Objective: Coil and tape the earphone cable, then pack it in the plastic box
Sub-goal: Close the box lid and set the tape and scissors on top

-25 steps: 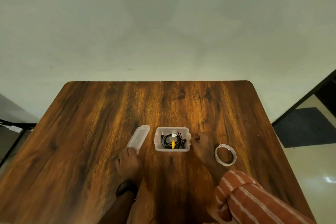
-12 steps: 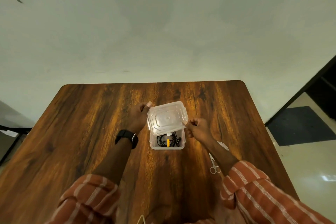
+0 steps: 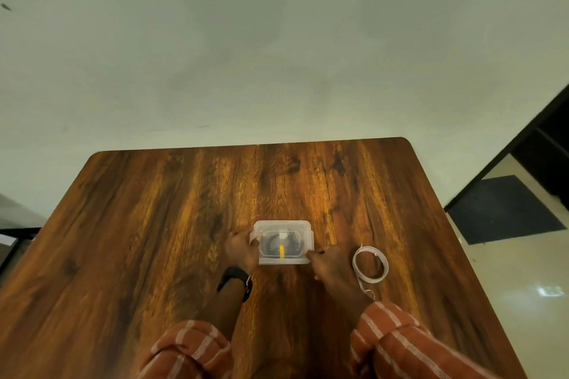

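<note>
A small clear plastic box [image 3: 282,259] sits on the wooden table [image 3: 154,224] with its clear lid [image 3: 303,229] lying flat on top. Through the lid I see the coiled black earphone cable [image 3: 271,244] bound with a strip of yellow tape [image 3: 281,250]. My left hand [image 3: 241,249] grips the box's left side, fingers on the lid's edge. My right hand [image 3: 329,263] holds the box's front right corner. Both wrists show striped orange sleeves; the left wears a black watch.
A white roll of tape [image 3: 370,264] lies on the table just right of my right hand. Metal scissors handles [image 3: 368,292] peek out beside my right wrist. The table's right edge [image 3: 455,243] drops to a pale floor with a dark mat.
My left hand picked up the lid from the table, both hands held it tilted over the open box, and now it lies flat on the box with my hands at its sides.
</note>
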Demonstrator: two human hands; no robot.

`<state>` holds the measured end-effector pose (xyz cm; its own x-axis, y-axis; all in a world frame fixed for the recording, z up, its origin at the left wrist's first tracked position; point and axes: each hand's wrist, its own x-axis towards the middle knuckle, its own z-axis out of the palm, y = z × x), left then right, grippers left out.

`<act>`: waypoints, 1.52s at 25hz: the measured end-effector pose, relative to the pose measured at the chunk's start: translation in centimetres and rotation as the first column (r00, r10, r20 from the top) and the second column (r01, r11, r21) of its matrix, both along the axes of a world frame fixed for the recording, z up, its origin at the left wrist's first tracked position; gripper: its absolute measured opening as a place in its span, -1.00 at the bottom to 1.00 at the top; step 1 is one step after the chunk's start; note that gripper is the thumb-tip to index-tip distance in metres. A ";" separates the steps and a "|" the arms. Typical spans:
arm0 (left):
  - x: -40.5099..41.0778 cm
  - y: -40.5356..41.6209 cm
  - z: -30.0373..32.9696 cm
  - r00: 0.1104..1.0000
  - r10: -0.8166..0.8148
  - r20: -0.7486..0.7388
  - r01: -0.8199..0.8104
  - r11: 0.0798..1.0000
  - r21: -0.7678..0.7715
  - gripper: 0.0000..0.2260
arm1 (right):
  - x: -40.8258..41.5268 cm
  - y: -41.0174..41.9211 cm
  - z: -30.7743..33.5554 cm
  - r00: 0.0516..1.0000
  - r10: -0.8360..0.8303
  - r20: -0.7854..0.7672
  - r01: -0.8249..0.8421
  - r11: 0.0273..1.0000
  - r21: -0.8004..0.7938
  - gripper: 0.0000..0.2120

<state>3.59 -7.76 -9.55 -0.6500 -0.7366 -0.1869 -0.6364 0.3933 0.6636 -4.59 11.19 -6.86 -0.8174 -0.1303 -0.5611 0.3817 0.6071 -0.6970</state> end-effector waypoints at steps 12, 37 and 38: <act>0.5 -0.3 -0.8 0.958 0.275 0.079 -0.275 0.810 0.518 -0.71 | -1.1 -0.9 -1.4 0.882 -0.123 0.455 0.248 0.942 -0.226 -0.77; 2.6 0.6 1.1 0.984 0.153 -0.095 -0.142 0.984 0.109 -0.65 | 0.9 9.4 -1.6 0.828 0.378 -0.413 -0.167 0.871 0.463 -0.57; 2.8 0.8 1.5 0.974 0.188 -0.124 -0.168 0.973 0.158 -0.63 | 0.7 10.9 -1.9 0.846 0.410 -0.341 -0.208 0.842 0.497 -0.52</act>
<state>6.44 -7.00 -8.00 -0.5378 -0.8141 -0.2191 -0.5863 0.1744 0.7911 -3.86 22.10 -8.73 -0.9400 -0.2483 -0.2340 -0.1453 0.9118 -0.3841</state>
